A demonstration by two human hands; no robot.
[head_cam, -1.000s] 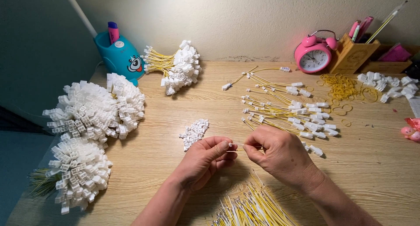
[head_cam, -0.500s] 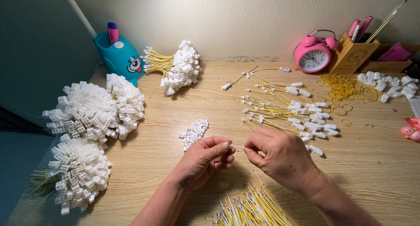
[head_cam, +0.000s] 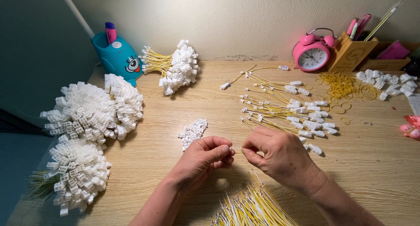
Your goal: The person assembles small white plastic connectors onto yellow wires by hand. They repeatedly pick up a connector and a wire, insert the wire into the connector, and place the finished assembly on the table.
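Wooden desk — both hands pinch one yellow wire

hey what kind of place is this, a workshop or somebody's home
Most likely a home desk used for piecework, not a factory bench. A pink alarm clock and a cartoon-faced blue pen holder stand by a plain wall, while bundles of yellow wires with white connectors crowd the wooden desk.

Bare worktop lay open to the right of the right hand and between the small connector pile and the big white bundles on the left. Ahead, finished yellow leads blocked the way; loose wires crowded the near edge; the left hand sat just beside the pile.
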